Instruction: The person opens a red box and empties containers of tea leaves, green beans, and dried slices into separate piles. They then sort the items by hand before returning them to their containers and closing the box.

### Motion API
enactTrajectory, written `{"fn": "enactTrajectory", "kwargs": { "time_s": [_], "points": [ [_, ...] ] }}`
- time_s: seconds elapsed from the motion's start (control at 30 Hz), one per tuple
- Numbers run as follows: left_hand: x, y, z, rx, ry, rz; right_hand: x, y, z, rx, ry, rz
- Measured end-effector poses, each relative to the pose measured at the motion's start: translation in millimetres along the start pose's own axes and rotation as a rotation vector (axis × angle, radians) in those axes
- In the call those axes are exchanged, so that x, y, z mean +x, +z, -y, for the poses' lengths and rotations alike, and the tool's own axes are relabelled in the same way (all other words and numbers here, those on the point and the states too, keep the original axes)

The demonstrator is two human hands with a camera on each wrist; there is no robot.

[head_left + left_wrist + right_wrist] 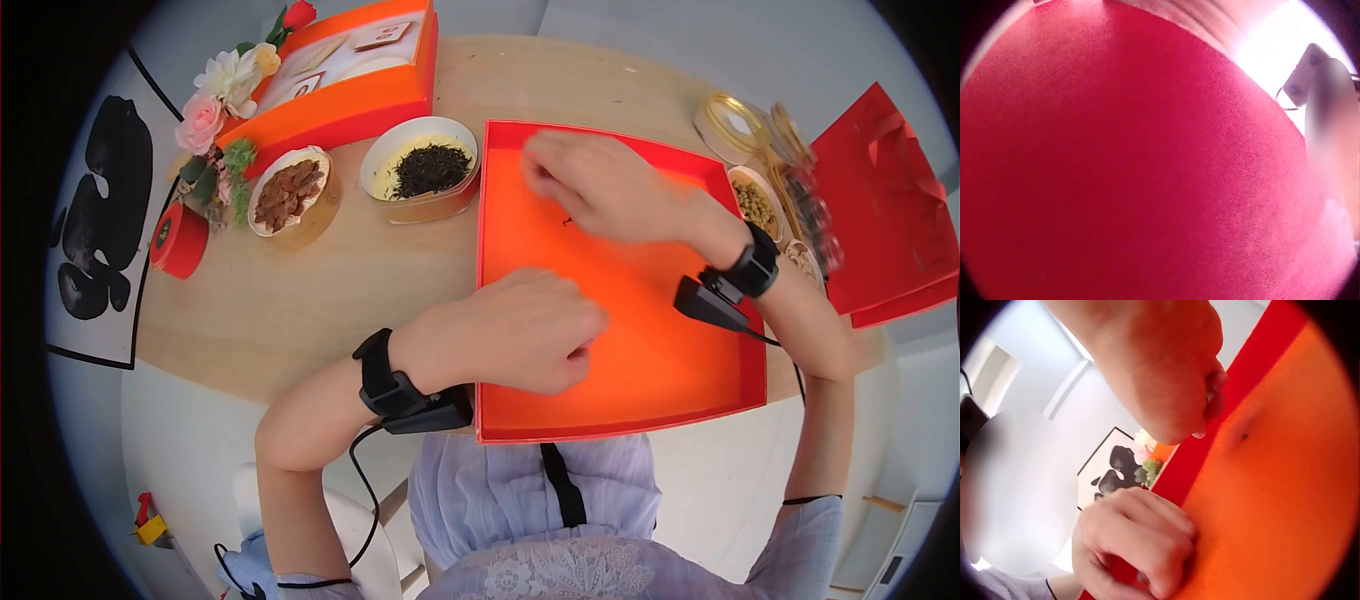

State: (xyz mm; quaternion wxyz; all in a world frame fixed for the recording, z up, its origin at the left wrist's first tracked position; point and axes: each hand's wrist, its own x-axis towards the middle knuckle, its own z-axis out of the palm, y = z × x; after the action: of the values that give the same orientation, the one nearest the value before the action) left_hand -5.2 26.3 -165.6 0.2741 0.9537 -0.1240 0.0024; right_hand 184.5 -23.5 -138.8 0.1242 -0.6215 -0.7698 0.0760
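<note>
My right hand [605,185] hovers over the far half of a red box [482,300] with an orange inside [670,330]. Its fingers curl towards the palm in the right wrist view, and I cannot tell whether they pinch anything. A small dark speck [1244,436] lies on the orange floor near those fingertips. My left hand [525,330] is over the box's near left part, knuckles up. From the right wrist camera, that left hand [1135,540] shows bent fingers, with nothing visible in them. The box's red outer wall [1116,156] fills most of the left wrist view.
Left of the box stand a bowl of dark tea leaves [432,172], a bowl of brown flakes [290,195], a red tin [180,242], flowers [205,120] and an orange-and-red box [345,115]. To the right are several small containers [755,205] and a red bag [885,210].
</note>
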Motion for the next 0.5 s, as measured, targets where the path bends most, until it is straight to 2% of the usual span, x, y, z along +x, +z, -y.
{"fn": "enactTrajectory", "kwargs": {
  "time_s": [0.1,0.17,0.23,0.5],
  "points": [
    [1,-2,1,-0.035,0.013,0.005,42,-5,15,0.082,0.030,-0.059],
    [2,-3,1,-0.035,0.002,0.020,68,2,17,0.130,-0.083,-0.165],
    [2,-4,1,-0.040,-0.009,0.036,89,13,15,0.112,-0.088,-0.188],
    [0,0,2,-0.057,0.002,-0.006,109,30,1,0.197,-0.075,-0.217]
  ]
}}
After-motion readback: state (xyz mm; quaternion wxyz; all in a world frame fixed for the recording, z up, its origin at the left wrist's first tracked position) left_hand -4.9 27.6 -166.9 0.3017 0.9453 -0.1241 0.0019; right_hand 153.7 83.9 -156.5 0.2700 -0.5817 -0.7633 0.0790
